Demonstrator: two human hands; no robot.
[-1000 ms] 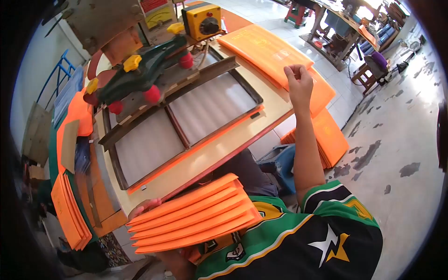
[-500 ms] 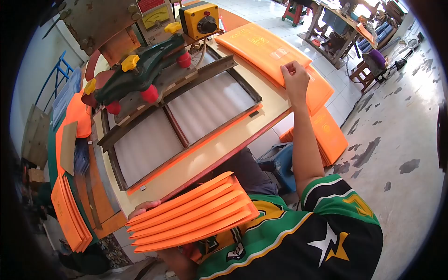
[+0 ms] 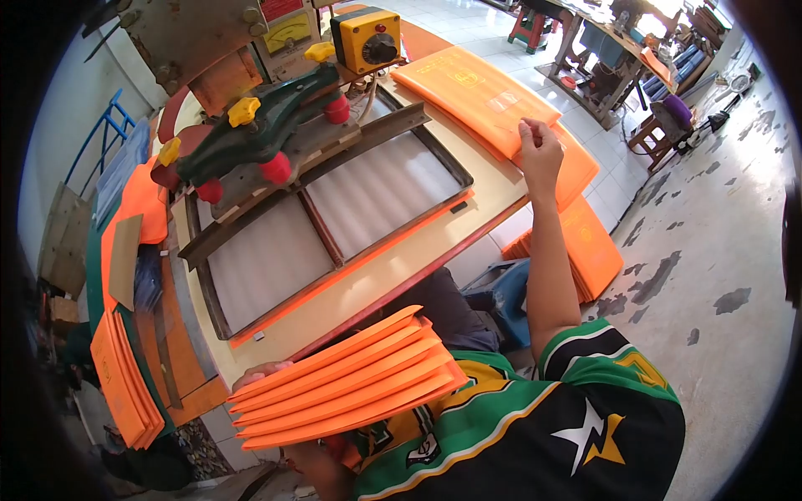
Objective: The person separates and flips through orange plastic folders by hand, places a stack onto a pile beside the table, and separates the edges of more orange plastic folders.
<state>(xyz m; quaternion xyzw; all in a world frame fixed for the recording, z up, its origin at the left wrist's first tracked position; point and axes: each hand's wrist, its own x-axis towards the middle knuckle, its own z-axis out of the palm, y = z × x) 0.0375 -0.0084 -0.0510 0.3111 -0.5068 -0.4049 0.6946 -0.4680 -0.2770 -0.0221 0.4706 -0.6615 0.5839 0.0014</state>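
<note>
My left hand (image 3: 261, 373) grips the end of a fanned bundle of orange plastic folders (image 3: 347, 380), held low in front of my shirt. Most of its fingers are hidden behind the bundle. On the right, my right hand (image 3: 541, 159) is closed, thumb and fingertips together, over the near corner of a stack of orange folders (image 3: 459, 83) with yellow printing. A small clear patch (image 3: 503, 101) shows on the top folder beside the fingertips. Whatever is between those fingertips is too small to make out.
A press machine with a metal frame (image 3: 338, 259) over a white pad stands on the cream tabletop (image 3: 409, 259). Its yellow control box (image 3: 368, 42) is at the back. More orange folders (image 3: 125, 384) lie at left, and another pile (image 3: 589, 246) sits low at right.
My right hand has shifted slightly right along the folder stack, toward its corner. The left hand still holds its bundle, and the view has moved a little.
</note>
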